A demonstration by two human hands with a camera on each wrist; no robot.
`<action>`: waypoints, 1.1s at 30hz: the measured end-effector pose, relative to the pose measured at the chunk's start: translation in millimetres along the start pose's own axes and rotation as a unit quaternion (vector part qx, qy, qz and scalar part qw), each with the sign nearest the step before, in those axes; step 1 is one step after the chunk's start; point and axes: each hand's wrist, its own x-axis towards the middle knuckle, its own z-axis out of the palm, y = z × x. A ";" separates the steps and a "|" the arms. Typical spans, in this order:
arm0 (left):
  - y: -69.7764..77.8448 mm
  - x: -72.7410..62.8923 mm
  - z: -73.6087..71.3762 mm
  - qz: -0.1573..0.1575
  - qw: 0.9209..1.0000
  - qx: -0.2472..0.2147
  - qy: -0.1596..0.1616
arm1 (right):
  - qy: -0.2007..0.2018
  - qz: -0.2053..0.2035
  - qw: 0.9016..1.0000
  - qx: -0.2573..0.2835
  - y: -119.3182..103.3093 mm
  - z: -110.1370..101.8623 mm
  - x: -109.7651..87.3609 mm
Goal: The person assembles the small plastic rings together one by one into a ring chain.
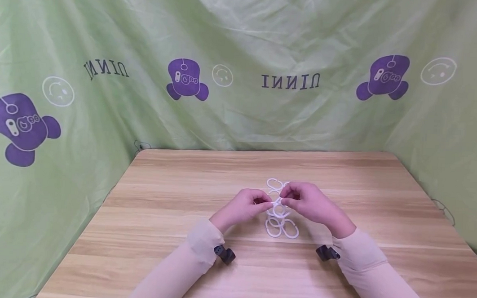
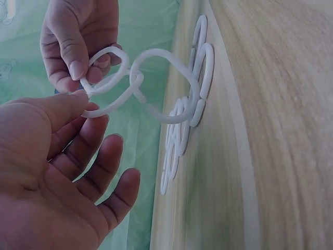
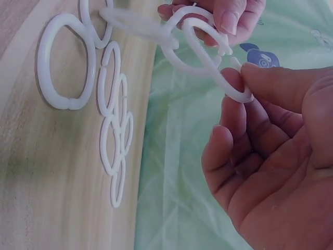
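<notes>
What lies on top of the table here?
White rings lie on the table, below linked rings the left hand and right hand hold. Hands hide parts, so the count is unclear.
</notes>
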 end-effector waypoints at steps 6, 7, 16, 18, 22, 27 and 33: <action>-0.8 0.6 1.8 -0.001 1.000 0.005 -0.002 | -0.004 -0.002 1.000 -0.019 0.8 2.9 0.5; -1.0 0.6 2.0 -0.001 1.000 0.006 -0.002 | -0.002 0.001 1.000 -0.024 0.7 3.4 0.5; 0.2 0.3 1.4 0.006 1.000 0.016 -0.007 | 0.009 -0.004 0.999 -0.032 0.6 5.3 0.3; -0.3 0.1 1.2 0.010 1.000 0.019 -0.008 | 0.012 -0.007 0.999 -0.032 1.1 5.9 0.4; -0.8 0.0 1.1 0.016 1.000 0.018 -0.008 | 0.019 -0.010 0.999 -0.034 1.8 7.7 0.8; 1.9 -1.0 2.9 0.037 0.999 0.026 -0.025 | 0.030 -0.010 0.999 -0.030 2.3 9.6 1.1; 3.6 -1.6 6.9 0.041 0.998 0.033 -0.043 | 0.066 -0.008 0.998 -0.013 1.2 8.0 2.1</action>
